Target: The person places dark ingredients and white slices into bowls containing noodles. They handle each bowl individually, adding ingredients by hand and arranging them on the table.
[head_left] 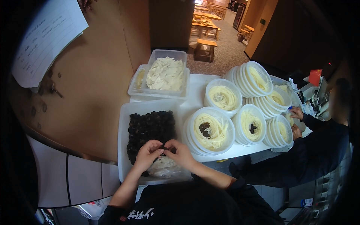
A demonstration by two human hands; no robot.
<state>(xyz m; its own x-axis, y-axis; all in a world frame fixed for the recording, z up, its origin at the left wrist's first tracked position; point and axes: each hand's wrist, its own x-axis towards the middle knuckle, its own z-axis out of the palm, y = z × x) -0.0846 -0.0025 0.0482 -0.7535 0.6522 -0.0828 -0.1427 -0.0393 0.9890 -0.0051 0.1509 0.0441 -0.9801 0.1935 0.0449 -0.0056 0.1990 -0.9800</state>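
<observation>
Small, dark brown-black, irregular food piece (pixel 164 149): was held up over the near half of a translucent white rectangular plastic bin (pixel 123 142), beside a heap of black, lumpy pieces (pixel 152 125) and near a clear plastic bag with pale contents (pixel 165 167). Was mostly hidden by fingers, so could not make out its exact outline. Seemed light, soft and pliable, probably damp and a little slippery, likelier to tear under a hard pull than to crack. Called, by that judgement, for a gentle hold at opposite edges with the pads of thumb and forefinger, rather than a squeeze across the middle. Showed left grip (pixel 147 154) and right grip (pixel 181 154) meeting at the piece, thumb and forefinger of each drawn close and apparently pinching it from either side; could not tell how firmly. Reached in with left forearm (pixel 125 185) slanting up and rightward, right forearm (pixel 214 174) slanting up and leftward, backs of both hands mostly upward. Kept clear of the stacked round translucent plastic tubs (pixel 189 143) with pale noodle-like strands (pixel 219 140) on the white worktop (pixel 198 84) to the right.
</observation>
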